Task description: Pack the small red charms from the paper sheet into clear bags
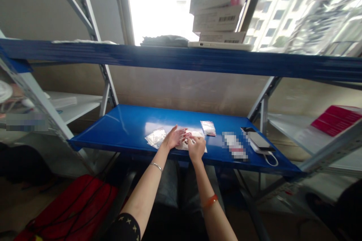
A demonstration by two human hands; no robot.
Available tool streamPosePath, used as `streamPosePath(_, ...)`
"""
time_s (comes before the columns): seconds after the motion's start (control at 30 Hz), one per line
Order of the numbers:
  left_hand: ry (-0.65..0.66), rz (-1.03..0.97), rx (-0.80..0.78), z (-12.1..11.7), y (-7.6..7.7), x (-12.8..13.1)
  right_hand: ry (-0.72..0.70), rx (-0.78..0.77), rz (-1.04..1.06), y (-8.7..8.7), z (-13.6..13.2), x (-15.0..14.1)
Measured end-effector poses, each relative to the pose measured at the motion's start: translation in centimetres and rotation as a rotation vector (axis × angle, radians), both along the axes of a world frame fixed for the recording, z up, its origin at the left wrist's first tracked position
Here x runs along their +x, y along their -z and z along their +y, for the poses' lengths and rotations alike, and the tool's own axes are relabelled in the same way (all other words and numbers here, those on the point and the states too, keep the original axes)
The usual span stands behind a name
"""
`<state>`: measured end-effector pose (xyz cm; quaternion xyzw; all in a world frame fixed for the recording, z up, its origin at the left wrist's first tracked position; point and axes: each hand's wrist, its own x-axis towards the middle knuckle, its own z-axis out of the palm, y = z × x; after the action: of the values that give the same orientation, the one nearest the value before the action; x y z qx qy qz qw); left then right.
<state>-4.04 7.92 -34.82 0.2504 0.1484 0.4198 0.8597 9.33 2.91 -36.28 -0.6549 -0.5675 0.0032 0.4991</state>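
Both of my hands are over a clear plastic bag with red contents (192, 139) lying on the blue metal shelf (118, 120). My left hand (174, 138), with a silver bangle on its wrist, rests at the bag's left end, its fingertips reaching the red part. My right hand (196, 148) pinches at the bag's near edge. A crumpled clear bag (155, 138) lies just left of my left hand. A small packet with red print (208, 128) lies beyond my right hand.
On the shelf's right side are a pixelated packet (234, 145) and a phone on a white power bank (258, 141) with a white cable. Barcoded cartons (216, 7) stand on the blue upper shelf beam (181, 58). A red bag (70, 207) lies low at left.
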Motion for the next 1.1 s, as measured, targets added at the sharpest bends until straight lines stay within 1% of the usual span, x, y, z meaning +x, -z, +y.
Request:
streamPosePath(0.1, 0.013, -0.009, -0.015, 0.0, 0.0, -0.2, 0.001, -0.048, -0.111, 1.2, -0.9, -0.2)
streamPosePath(0.23, 0.031, -0.018, -0.012, -0.1, -0.1, -0.2, 0.000, -0.053, -0.157, 1.4, -1.2, -0.5)
streamPosePath(0.37, 0.029, -0.007, -0.004, -0.4, -0.4, -0.2, 0.004, -0.047, -0.132, 1.4, -1.2, -0.5)
streamPosePath(0.47, 0.016, 0.004, -0.001, -0.5, -0.6, -0.1, 0.007, -0.022, -0.030, 1.1, -0.7, -0.2)
streamPosePath(0.57, 0.012, 0.021, 0.012, -0.4, -0.6, -0.1, -0.009, 0.035, 0.099, -0.1, 0.0, 0.2)
streamPosePath(0.67, 0.001, 0.036, 0.012, -0.3, -0.4, 0.1, -0.055, 0.091, 0.163, -2.2, 0.7, 0.4)
streamPosePath(0.77, -0.023, 0.040, -0.003, -0.2, -0.3, 0.2, -0.134, 0.108, 0.164, -4.1, 1.3, 0.1)
streamPosePath(0.87, -0.030, 0.023, -0.003, -0.2, -0.3, 0.3, -0.230, 0.087, 0.112, -5.1, 1.7, -0.3)
streamPosePath(0.97, -0.024, 0.012, 0.001, -0.2, -0.3, 0.3, -0.266, 0.082, 0.117, -4.8, 1.9, -0.5)
streamPosePath(1.1, 0.006, 0.046, -0.001, -0.4, -0.6, 0.1, -0.254, 0.082, 0.258, -2.9, 1.5, -0.4)
